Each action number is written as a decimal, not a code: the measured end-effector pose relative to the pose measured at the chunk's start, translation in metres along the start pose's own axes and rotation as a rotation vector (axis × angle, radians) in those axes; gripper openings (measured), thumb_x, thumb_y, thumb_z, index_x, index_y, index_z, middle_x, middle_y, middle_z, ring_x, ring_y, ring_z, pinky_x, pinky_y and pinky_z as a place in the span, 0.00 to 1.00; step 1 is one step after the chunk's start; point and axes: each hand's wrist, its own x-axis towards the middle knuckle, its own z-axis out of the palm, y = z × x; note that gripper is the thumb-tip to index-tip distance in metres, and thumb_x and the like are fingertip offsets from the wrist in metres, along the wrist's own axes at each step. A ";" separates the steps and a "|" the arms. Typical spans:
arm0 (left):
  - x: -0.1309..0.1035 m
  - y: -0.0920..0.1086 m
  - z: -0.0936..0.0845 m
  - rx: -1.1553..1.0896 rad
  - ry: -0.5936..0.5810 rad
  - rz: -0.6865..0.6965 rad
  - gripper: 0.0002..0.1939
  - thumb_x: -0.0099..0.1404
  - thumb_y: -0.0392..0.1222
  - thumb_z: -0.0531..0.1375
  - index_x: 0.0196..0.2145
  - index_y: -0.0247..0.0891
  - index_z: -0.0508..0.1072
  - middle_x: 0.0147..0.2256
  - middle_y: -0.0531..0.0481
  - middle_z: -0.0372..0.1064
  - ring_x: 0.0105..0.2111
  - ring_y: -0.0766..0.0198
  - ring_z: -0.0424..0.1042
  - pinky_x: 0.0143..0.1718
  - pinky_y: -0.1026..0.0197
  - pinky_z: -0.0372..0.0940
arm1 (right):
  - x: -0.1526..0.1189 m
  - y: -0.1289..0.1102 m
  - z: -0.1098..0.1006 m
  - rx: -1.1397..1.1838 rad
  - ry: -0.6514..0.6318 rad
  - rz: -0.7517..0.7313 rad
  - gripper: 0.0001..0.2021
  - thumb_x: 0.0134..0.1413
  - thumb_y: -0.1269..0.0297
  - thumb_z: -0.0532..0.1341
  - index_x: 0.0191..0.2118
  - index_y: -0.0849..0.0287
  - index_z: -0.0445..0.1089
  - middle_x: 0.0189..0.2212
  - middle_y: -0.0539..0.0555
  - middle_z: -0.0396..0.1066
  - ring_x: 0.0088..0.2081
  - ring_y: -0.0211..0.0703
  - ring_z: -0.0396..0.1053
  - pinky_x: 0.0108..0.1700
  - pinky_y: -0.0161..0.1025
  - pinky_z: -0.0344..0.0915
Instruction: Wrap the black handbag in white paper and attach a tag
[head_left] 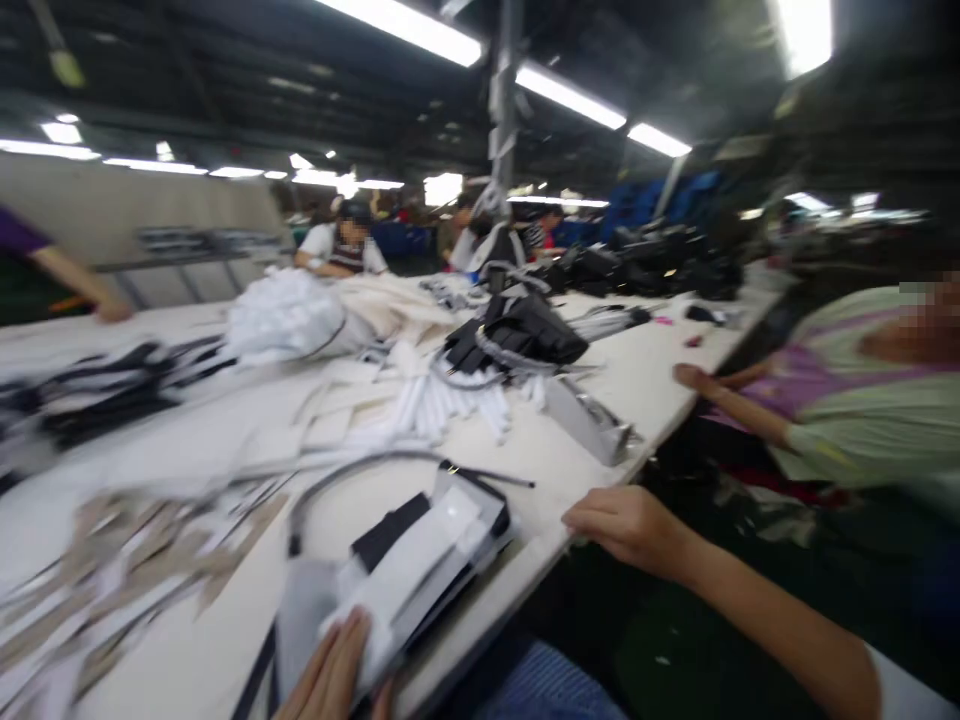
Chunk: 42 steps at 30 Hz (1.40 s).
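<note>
A black handbag (pixel 480 505) lies at the table's near edge, partly covered by a white sheet (pixel 431 560). Its dark strap (pixel 330 475) curves over the tabletop behind it. My left hand (pixel 337 660) is on the near end of the white-covered bag, fingers on top and thumb by the edge, gripping it. To the right of the bag, my right hand (pixel 630 525) touches the table edge. Its fingers are curled and pressed together; whether anything is inside them is hidden. The picture is blurred by motion.
Beige and white strips (pixel 142 570) lie on the left. Beyond are white rolls (pixel 435 400), stacked black bags (pixel 517 335), a grey box-like piece (pixel 589 415) and a white bundle (pixel 285 315). A co-worker (pixel 862 390) sits at right, a hand on the table; other people work farther back.
</note>
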 end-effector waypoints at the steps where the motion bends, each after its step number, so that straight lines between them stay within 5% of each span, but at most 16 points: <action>1: -0.016 0.004 -0.008 0.058 -0.009 -0.065 0.28 0.65 0.43 0.61 0.62 0.49 0.63 0.58 0.48 0.68 0.56 0.51 0.69 0.49 0.51 0.72 | 0.009 -0.001 0.000 0.025 -0.006 -0.030 0.11 0.66 0.73 0.54 0.45 0.59 0.73 0.35 0.54 0.77 0.35 0.40 0.74 0.37 0.34 0.67; 4: -0.031 0.016 -0.019 0.167 -0.119 -0.160 0.29 0.65 0.41 0.60 0.62 0.36 0.61 0.60 0.42 0.66 0.60 0.49 0.65 0.55 0.46 0.69 | 0.048 -0.003 0.007 0.118 -0.019 -0.192 0.12 0.64 0.75 0.57 0.48 0.58 0.73 0.38 0.55 0.77 0.37 0.40 0.75 0.40 0.35 0.67; 9: -0.017 0.024 -0.021 0.118 -0.155 -0.256 0.28 0.64 0.40 0.60 0.61 0.34 0.63 0.61 0.40 0.65 0.61 0.48 0.64 0.56 0.45 0.67 | 0.123 -0.038 0.029 0.343 -0.152 -0.426 0.08 0.64 0.70 0.59 0.45 0.60 0.74 0.34 0.55 0.77 0.34 0.39 0.74 0.37 0.33 0.65; 14: -0.019 0.028 -0.024 0.059 -0.149 -0.285 0.28 0.65 0.40 0.59 0.61 0.34 0.62 0.61 0.40 0.64 0.62 0.47 0.62 0.55 0.44 0.67 | 0.196 -0.065 0.058 0.479 -0.466 -0.549 0.10 0.66 0.61 0.59 0.39 0.59 0.76 0.29 0.53 0.75 0.31 0.37 0.71 0.33 0.32 0.61; 20: -0.020 0.027 -0.021 0.041 -0.161 -0.321 0.28 0.66 0.39 0.58 0.62 0.32 0.61 0.64 0.43 0.61 0.63 0.50 0.59 0.58 0.47 0.64 | 0.262 -0.082 0.096 0.380 -0.816 -0.706 0.13 0.61 0.55 0.62 0.30 0.58 0.76 0.24 0.51 0.73 0.26 0.36 0.67 0.28 0.33 0.51; 27: -0.020 0.025 -0.019 0.009 -0.157 -0.322 0.27 0.67 0.41 0.56 0.62 0.31 0.62 0.65 0.43 0.58 0.65 0.50 0.56 0.58 0.49 0.62 | 0.290 -0.100 0.108 0.315 -1.091 -0.806 0.11 0.56 0.56 0.66 0.29 0.57 0.78 0.24 0.51 0.75 0.24 0.36 0.65 0.27 0.35 0.47; 35: -0.022 0.023 -0.015 0.012 -0.166 -0.322 0.28 0.67 0.42 0.55 0.62 0.30 0.62 0.65 0.42 0.58 0.65 0.50 0.56 0.58 0.50 0.62 | 0.314 -0.109 0.125 0.219 -1.190 -0.825 0.10 0.52 0.56 0.68 0.28 0.58 0.79 0.20 0.48 0.72 0.20 0.34 0.59 0.25 0.35 0.45; 42: -0.023 0.021 -0.010 0.026 -0.125 -0.303 0.27 0.66 0.41 0.55 0.61 0.28 0.64 0.64 0.41 0.60 0.64 0.50 0.58 0.56 0.51 0.62 | 0.317 -0.116 0.094 0.462 -1.468 -0.645 0.08 0.50 0.60 0.70 0.26 0.57 0.78 0.17 0.43 0.70 0.18 0.30 0.60 0.23 0.32 0.51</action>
